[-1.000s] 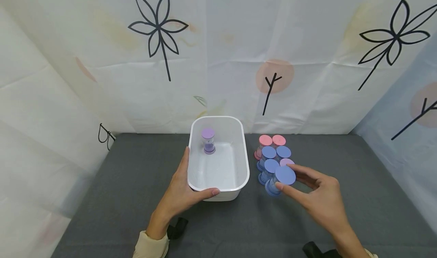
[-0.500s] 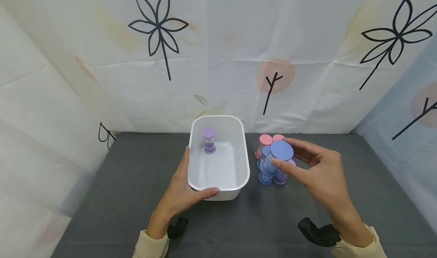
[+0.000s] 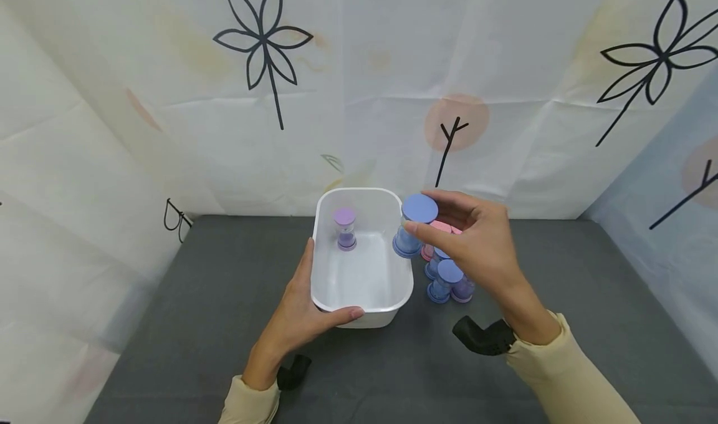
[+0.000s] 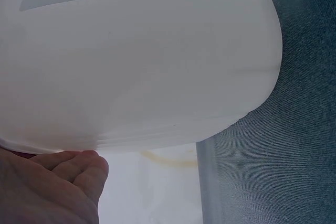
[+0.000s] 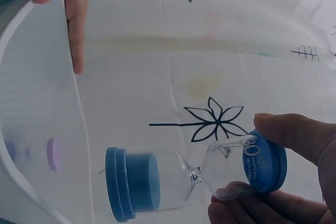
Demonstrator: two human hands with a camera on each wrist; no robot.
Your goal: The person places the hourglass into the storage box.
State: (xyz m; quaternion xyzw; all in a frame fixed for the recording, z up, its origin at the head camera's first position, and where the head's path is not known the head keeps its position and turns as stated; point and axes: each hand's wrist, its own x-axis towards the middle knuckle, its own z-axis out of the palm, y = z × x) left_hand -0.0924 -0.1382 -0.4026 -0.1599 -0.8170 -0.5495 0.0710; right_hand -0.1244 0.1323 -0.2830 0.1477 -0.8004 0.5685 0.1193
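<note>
Head view: right hand [image 3: 477,240] pinches a blue hourglass [image 3: 407,240] near its upper cap [image 3: 419,208], thumb on the near side. Hourglass is raised, slightly tilted, beside the right rim of the white tub [image 3: 370,280]; its base overlaps that rim in view, contact uncertain. A purple hourglass [image 3: 345,229] stands inside the tub. More blue hourglasses [image 3: 449,273] and pink ones wait on the worktop [image 3: 196,299]. Left hand [image 3: 300,305] spreads round the tub's near-left corner, fingers extended.

Left wrist view: left fingers [image 4: 92,177] lie against the tub's outer wall. Tub looks like light, fairly stiff plastic, probably easy to nudge; steadying it seems sensible.

Right wrist view: thumb and fingers clasp the printed cap; the narrow glass waist [image 5: 196,175] is untouched. Blue sand sits at the base end. Judged light, rigid, smooth and breakable: caps are the better hold, waist the weak point.
</note>
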